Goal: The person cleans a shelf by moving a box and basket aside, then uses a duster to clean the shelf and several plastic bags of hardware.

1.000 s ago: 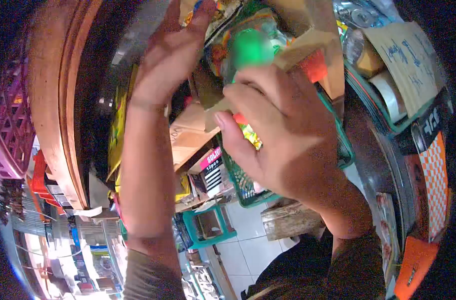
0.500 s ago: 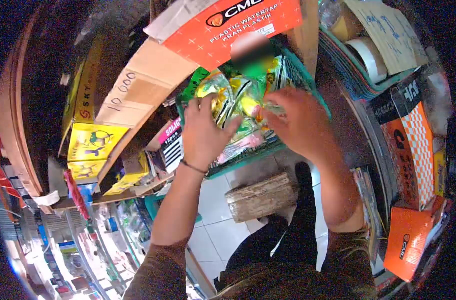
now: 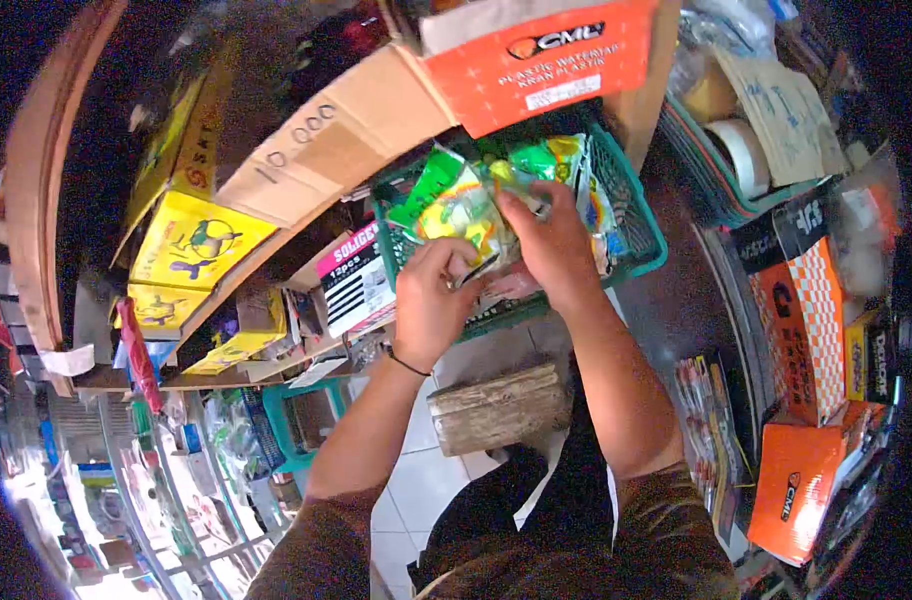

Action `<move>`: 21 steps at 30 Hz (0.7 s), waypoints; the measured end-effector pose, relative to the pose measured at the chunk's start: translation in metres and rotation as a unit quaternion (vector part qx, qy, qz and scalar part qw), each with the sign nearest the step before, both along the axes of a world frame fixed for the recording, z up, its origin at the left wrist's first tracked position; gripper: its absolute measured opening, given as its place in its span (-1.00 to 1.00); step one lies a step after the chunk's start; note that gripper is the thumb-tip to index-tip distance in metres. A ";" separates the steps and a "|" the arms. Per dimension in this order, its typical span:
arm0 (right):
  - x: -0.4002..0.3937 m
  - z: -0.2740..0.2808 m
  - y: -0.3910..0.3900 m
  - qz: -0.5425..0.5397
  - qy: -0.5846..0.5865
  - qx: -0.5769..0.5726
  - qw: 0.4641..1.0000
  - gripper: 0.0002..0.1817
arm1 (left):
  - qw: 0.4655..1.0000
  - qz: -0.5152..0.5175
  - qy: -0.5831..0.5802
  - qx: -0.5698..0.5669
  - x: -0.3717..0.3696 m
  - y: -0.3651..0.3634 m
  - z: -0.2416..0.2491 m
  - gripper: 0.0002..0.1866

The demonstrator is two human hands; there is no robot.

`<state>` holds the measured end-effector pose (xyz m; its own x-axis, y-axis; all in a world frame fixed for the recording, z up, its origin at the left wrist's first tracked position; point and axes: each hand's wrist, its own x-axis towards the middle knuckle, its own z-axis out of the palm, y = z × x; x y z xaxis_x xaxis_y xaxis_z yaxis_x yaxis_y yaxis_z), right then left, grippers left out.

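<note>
A clear plastic packet with green and yellow print point(image 3: 458, 208) is between my hands, above a green plastic basket point(image 3: 648, 215). My left hand point(image 3: 431, 300) is closed, thumb and curled fingers pinching the packet's lower edge. My right hand point(image 3: 556, 245) is closed on its right side, the thumb lying over the plastic. More shiny packets with green and yellow parts point(image 3: 576, 165) lie in the basket behind my right hand. The small contents of the held packet are too blurred to name.
An orange water tap box point(image 3: 546, 70) and a cardboard flap marked 10 000 point(image 3: 301, 145) overhang the basket. A black-striped white box point(image 3: 361, 285) stands at its left. A wooden block point(image 3: 501, 408) lies on the floor tiles. Orange boxes point(image 3: 791, 490) line the right.
Both hands have come closer together and closed on a packet; before, they were spread over the basket's contents. My view has shifted, showing more of the basket's right side.
</note>
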<state>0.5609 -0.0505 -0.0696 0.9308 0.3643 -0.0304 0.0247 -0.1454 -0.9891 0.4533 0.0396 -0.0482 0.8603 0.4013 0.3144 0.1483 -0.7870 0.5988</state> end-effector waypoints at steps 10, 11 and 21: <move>-0.037 0.051 -0.026 0.176 0.034 -0.033 0.983 -0.68 | 0.951 -0.104 -0.204 0.209 -0.054 -0.016 0.011 -0.71; -0.035 0.011 -0.026 0.169 0.027 0.065 0.983 -0.72 | 0.949 -0.094 -0.217 0.210 -0.061 -0.016 0.014 -0.71; -0.186 0.128 -0.047 0.280 0.354 0.155 0.879 -0.68 | 0.792 0.074 -0.231 -0.560 -0.223 -0.039 0.075 -0.35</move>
<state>0.3751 -0.0978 0.0585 0.3896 0.8525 -0.3487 -0.6316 -0.0283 -0.7748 0.2304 0.0010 0.0266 0.6753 0.7362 -0.0436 -0.2486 0.2829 0.9264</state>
